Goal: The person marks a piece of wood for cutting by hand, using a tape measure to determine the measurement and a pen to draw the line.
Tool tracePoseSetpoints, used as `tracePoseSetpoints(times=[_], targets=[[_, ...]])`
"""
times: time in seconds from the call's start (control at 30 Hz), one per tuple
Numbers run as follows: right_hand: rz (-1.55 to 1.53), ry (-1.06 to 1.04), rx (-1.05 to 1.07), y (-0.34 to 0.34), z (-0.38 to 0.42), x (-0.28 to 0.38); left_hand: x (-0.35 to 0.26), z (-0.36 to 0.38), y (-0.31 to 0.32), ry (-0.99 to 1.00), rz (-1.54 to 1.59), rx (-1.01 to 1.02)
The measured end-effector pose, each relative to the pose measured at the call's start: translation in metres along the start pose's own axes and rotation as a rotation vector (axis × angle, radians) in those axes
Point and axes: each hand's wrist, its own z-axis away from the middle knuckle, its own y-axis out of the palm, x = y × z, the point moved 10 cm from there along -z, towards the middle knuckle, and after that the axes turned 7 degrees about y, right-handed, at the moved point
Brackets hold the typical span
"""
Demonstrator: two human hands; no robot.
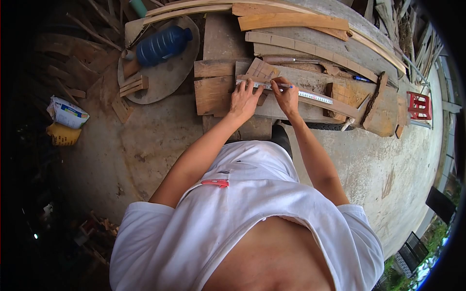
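White shirt (242, 213) nearest, tape measure (315, 97) under left hand (245, 101), fingers spread, right hand (287, 99) holding pen (287, 86)

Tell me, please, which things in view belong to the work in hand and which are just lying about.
In use:
- tape measure
- wooden strip beneath it
- pen in the right hand

Seemingly just lying about:
- blue bottle
- red plastic stool
- yellow bag
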Motion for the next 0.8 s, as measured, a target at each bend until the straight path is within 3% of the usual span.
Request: tracePoseSetpoints(times=[0.8], targets=[[0.048, -0.028, 0.017, -0.0020, 0.0005, 0.0030, -0.0022, 0.0004, -0.0027, -0.010, 0.046, 0.019]])
